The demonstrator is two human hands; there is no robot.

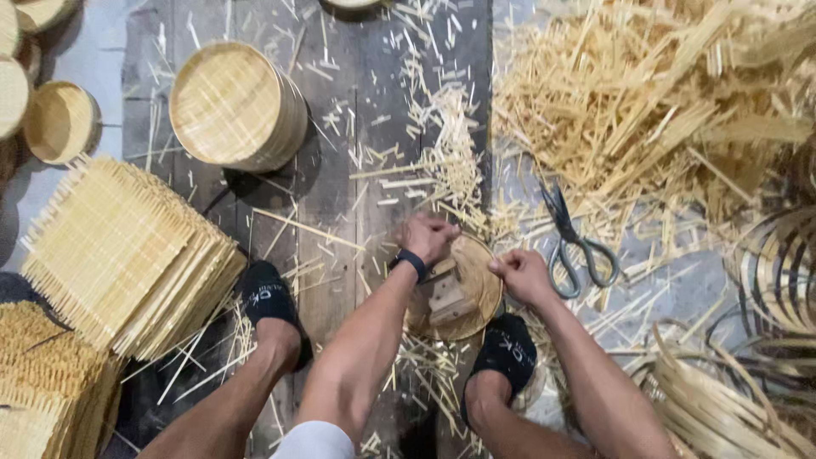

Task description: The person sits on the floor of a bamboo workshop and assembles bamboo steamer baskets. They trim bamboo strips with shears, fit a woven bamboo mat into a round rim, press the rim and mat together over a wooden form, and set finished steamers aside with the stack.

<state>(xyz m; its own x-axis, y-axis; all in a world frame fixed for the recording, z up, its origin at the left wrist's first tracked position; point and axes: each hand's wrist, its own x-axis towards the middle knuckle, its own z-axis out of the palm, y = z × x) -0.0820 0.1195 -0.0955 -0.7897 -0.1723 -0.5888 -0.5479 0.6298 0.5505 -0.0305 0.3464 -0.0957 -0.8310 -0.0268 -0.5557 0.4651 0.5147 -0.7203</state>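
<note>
My left hand point(427, 235) is closed on the far rim of a round bamboo steamer ring point(469, 293) that stands on the wooden floor between my feet. My right hand point(520, 272) pinches the ring's right rim, fingers closed on it. A small pale wooden block point(448, 297) lies inside the ring. A black band sits on my left wrist point(411, 261). Grey-handled scissors point(571, 240) lie on the floor just right of my right hand.
A stack of woven square bamboo mats point(119, 251) lies at left. A finished round steamer basket point(234, 106) stands at upper left, with smaller ones point(58, 121) beyond. A heap of bamboo strips point(654, 93) fills the upper right; coiled bamboo hoops point(778, 272) sit at right.
</note>
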